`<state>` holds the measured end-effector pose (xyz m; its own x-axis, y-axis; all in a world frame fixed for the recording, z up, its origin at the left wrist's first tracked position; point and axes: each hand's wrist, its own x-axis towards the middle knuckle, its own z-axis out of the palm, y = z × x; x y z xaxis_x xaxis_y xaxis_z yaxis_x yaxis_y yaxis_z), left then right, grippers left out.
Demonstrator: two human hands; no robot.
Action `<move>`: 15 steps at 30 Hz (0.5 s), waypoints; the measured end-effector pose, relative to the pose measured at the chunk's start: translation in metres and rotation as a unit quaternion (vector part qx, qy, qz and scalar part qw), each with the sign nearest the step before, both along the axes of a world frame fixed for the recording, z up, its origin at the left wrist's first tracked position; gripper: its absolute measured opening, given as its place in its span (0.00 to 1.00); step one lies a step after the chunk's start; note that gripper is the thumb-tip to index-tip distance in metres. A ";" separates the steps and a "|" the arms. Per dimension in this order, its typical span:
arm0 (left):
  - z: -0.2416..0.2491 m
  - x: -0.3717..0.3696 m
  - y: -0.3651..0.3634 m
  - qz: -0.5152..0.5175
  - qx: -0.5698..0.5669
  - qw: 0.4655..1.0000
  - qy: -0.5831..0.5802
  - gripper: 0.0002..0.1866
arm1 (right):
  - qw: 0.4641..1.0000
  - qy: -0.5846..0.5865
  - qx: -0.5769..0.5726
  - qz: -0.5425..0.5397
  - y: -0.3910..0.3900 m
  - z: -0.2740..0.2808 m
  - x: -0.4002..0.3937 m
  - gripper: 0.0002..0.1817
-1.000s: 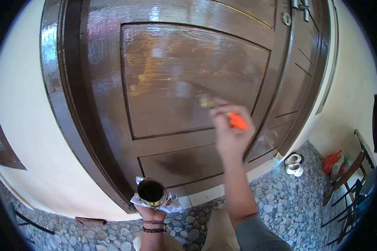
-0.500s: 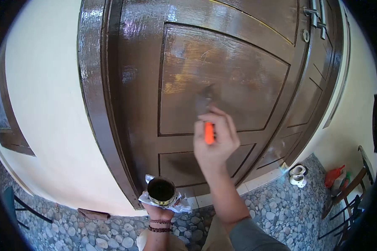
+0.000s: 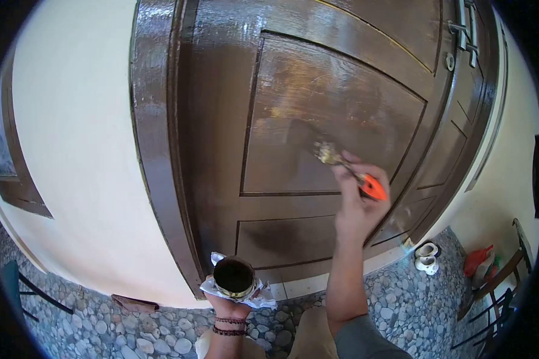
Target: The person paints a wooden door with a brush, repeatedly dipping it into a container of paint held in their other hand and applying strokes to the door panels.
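Note:
My right hand (image 3: 363, 186) grips a paintbrush (image 3: 327, 153) by its orange handle. The brush tilts up and left, its bristle end against or just in front of the brown door panel (image 3: 305, 170); contact is hard to tell. Wet-looking brown covers the panel's lower part, while lighter, streaky patches show higher up. Low in front of the door, my left hand (image 3: 230, 307) supports an open paint can (image 3: 233, 276) from beneath, with crumpled silvery wrapping (image 3: 263, 297) between palm and can. The can's inside looks dark.
Metal handles (image 3: 464, 30) sit at the door's upper right. White shoes (image 3: 426, 258), a red bag (image 3: 477, 259) and a chair (image 3: 503, 281) stand to the right on the pebbled floor (image 3: 395, 311). A dark chair (image 3: 30, 290) is at left.
My right hand has moved right, and the brush now leans to the upper left instead of pointing nearly straight up. The left hand still holds the can; the view has shifted slightly.

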<state>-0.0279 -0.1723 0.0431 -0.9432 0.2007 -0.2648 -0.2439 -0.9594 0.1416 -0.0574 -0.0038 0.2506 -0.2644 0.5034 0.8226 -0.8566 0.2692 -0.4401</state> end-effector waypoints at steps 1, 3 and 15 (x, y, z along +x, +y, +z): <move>0.001 0.000 -0.001 0.000 -0.002 1.000 -0.005 0.28 | 1.000 -0.002 0.000 0.002 -0.004 0.000 0.005 0.08; 0.001 -0.001 -0.003 0.001 -0.005 1.000 -0.009 0.28 | 0.998 0.000 -0.014 0.054 -0.013 0.003 0.014 0.08; -0.018 -0.010 -0.011 0.015 0.001 1.000 -0.028 0.29 | 0.997 -0.015 0.069 0.033 -0.023 0.006 -0.001 0.08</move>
